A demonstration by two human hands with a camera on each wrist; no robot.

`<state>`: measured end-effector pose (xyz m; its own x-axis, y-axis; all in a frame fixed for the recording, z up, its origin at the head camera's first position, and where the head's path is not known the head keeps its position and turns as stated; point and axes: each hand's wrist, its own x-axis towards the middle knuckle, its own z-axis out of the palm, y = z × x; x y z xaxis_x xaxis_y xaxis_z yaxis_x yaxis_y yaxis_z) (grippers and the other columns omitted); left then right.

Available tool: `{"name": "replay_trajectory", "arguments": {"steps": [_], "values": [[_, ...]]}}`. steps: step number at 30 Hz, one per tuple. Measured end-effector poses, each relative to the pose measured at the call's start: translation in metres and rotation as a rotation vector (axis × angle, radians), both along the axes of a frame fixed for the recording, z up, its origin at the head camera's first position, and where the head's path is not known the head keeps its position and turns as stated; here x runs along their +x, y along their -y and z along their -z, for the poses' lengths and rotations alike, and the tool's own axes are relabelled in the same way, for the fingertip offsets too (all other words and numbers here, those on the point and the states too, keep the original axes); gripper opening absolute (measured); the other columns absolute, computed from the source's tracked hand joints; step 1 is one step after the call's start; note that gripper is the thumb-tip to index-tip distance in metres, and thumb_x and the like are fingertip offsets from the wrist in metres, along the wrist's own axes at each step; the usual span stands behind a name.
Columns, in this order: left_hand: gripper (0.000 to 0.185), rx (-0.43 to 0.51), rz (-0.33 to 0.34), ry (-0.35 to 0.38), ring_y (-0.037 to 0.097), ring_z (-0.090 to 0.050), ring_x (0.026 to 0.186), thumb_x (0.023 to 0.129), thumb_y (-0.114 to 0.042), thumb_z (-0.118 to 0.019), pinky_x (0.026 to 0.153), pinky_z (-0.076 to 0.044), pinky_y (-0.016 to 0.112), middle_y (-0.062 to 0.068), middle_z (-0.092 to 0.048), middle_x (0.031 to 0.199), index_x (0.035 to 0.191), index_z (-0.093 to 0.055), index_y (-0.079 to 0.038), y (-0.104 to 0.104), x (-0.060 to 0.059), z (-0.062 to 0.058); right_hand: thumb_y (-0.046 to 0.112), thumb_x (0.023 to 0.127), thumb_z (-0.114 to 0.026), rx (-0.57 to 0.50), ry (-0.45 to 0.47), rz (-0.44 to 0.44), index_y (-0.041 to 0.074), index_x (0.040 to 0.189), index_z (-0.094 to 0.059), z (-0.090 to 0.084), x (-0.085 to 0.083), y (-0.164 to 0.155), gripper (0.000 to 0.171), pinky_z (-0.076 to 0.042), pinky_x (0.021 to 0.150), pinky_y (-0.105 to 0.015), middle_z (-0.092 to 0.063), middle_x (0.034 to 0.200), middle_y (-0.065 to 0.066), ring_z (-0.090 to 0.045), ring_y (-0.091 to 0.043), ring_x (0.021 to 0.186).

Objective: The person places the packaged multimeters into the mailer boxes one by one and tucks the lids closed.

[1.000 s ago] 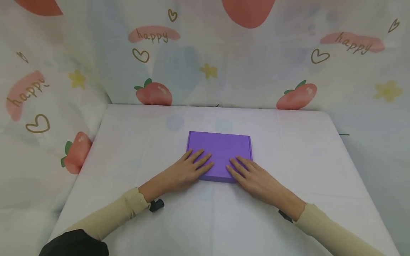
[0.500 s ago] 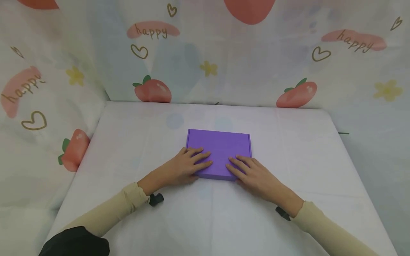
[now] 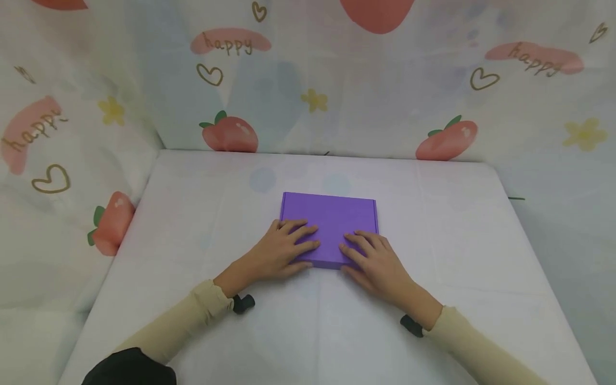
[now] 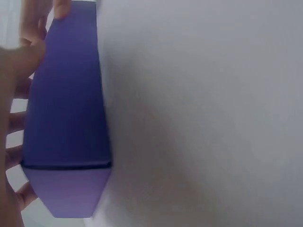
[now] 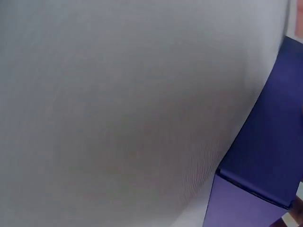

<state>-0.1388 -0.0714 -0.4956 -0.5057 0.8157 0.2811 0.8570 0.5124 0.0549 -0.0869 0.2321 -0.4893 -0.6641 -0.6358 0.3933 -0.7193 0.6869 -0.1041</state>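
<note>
Head view: A flat purple cardboard box (image 3: 329, 227) lies closed at the centre of the frame on a tabletop (image 3: 433, 256) covered with a white cloth. The left hand (image 3: 284, 249) rests on the lower left part of the lid, fingers spread and nearly straight, fingertips pointing toward the centre of the box. The right hand (image 3: 372, 260) rests on the lower right part of the lid in a mirrored pose, fingers spread and slightly bent, the thumb lying along the near edge. Neither grip encloses the box; both lie flat on top of it. Both forearms wear beige sleeves (image 3: 192, 315). A small black device (image 3: 243, 303) sits at the left wrist, and another black device (image 3: 411, 325) sits at the right wrist. A printed backdrop (image 3: 231, 133) with strawberries, hearts and the word "happy" fills the upper half of the frame and the left side.

Left wrist view: The box (image 4: 66, 118) occupies the left side of the frame, seen along its side wall. Fingers (image 4: 19, 94) of the left hand show at the left edge, touching the box. The white cloth (image 4: 203, 113) fills the rest.

Right wrist view: A corner of the box (image 5: 265, 161) appears at the lower right. The cloth (image 5: 118, 104) fills the remainder. The state of the grip cannot be told in this view.
</note>
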Motion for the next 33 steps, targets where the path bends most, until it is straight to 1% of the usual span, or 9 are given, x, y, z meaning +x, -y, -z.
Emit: {"name": "replay_trajectory", "arguments": {"steps": [3, 6, 9, 13, 17, 21, 25, 29, 33], "values": [[0.044, 0.060, -0.032, 0.015, 0.029, -0.049, 0.144, 0.099, -0.053, -0.064, 0.095, -0.044, 0.051, 0.001, -0.057, 0.154, 0.138, -0.068, -0.032, -0.003, 0.002, 0.003, 0.037, 0.092, -0.076, -0.057, 0.024, 0.041, 0.012, 0.124, -0.075, 0.003, 0.000, 0.003, 0.040, -0.045, 0.101, -0.058, -0.067, 0.136, -0.015, -0.058, -0.041, 0.128], [0.042, 0.085, -0.046, 0.036, 0.028, -0.049, 0.144, 0.098, -0.052, -0.067, 0.095, -0.043, 0.051, -0.002, -0.059, 0.152, 0.136, -0.069, -0.033, -0.004, 0.003, 0.004, 0.036, 0.089, -0.079, -0.088, 0.043, 0.072, 0.015, 0.121, -0.077, 0.004, 0.001, 0.004, 0.039, -0.044, 0.101, -0.058, -0.068, 0.135, -0.013, -0.058, -0.040, 0.127], [0.042, 0.080, -0.048, 0.049, 0.028, -0.049, 0.144, 0.098, -0.051, -0.068, 0.096, -0.043, 0.051, -0.003, -0.059, 0.152, 0.136, -0.069, -0.033, -0.004, 0.003, 0.003, 0.033, 0.085, -0.083, -0.104, 0.052, 0.092, 0.016, 0.121, -0.078, 0.005, 0.002, 0.004, 0.040, -0.045, 0.100, -0.059, -0.068, 0.135, -0.012, -0.059, -0.041, 0.127], [0.048, 0.024, -0.050, 0.062, 0.028, -0.046, 0.147, 0.094, -0.050, -0.073, 0.101, -0.044, 0.054, -0.003, -0.056, 0.155, 0.139, -0.067, -0.033, -0.004, 0.004, 0.001, 0.031, 0.081, -0.087, -0.105, 0.045, 0.087, 0.015, 0.122, -0.077, 0.007, 0.004, 0.004, 0.045, -0.047, 0.099, -0.060, -0.068, 0.136, -0.012, -0.059, -0.042, 0.128], [0.056, -0.013, -0.051, 0.052, 0.029, -0.046, 0.148, 0.089, -0.048, -0.080, 0.103, -0.045, 0.056, -0.002, -0.055, 0.156, 0.141, -0.066, -0.033, -0.001, 0.008, 0.001, 0.029, 0.079, -0.090, -0.066, 0.027, 0.065, 0.014, 0.124, -0.076, 0.009, 0.007, 0.005, 0.050, -0.048, 0.099, -0.058, -0.067, 0.137, -0.012, -0.060, -0.040, 0.129], [0.054, 0.004, -0.053, 0.025, 0.028, -0.049, 0.145, 0.087, -0.048, -0.082, 0.099, -0.047, 0.054, -0.003, -0.059, 0.153, 0.138, -0.068, -0.033, 0.000, 0.010, 0.004, 0.028, 0.078, -0.091, -0.055, 0.026, 0.071, 0.015, 0.124, -0.076, 0.010, 0.008, 0.007, 0.050, -0.049, 0.100, -0.057, -0.068, 0.137, -0.011, -0.060, -0.039, 0.129], [0.053, 0.029, -0.072, -0.002, 0.026, -0.051, 0.143, 0.086, -0.049, -0.083, 0.097, -0.047, 0.052, -0.005, -0.061, 0.150, 0.135, -0.069, -0.035, -0.001, 0.009, 0.005, 0.026, 0.078, -0.091, -0.067, 0.051, 0.090, 0.016, 0.124, -0.076, 0.008, 0.007, 0.008, 0.050, -0.048, 0.101, -0.057, -0.068, 0.138, -0.011, -0.059, -0.038, 0.130], [0.055, 0.001, -0.073, 0.005, 0.027, -0.048, 0.147, 0.089, -0.049, -0.080, 0.105, -0.046, 0.055, -0.003, -0.056, 0.155, 0.140, -0.066, -0.033, -0.002, 0.008, 0.003, 0.025, 0.080, -0.090, -0.029, 0.069, 0.083, 0.015, 0.128, -0.074, 0.003, 0.005, 0.004, 0.051, -0.048, 0.102, -0.057, -0.066, 0.140, -0.011, -0.058, -0.038, 0.132], [0.062, -0.075, -0.048, 0.060, 0.029, -0.039, 0.154, 0.093, -0.035, -0.079, 0.117, -0.039, 0.057, -0.001, -0.044, 0.165, 0.150, -0.056, -0.031, 0.002, 0.008, -0.004, 0.023, 0.083, -0.088, 0.064, 0.079, 0.034, 0.015, 0.138, -0.067, -0.007, 0.004, -0.005, 0.059, -0.049, 0.105, -0.057, -0.061, 0.148, -0.011, -0.054, -0.037, 0.138]]}}
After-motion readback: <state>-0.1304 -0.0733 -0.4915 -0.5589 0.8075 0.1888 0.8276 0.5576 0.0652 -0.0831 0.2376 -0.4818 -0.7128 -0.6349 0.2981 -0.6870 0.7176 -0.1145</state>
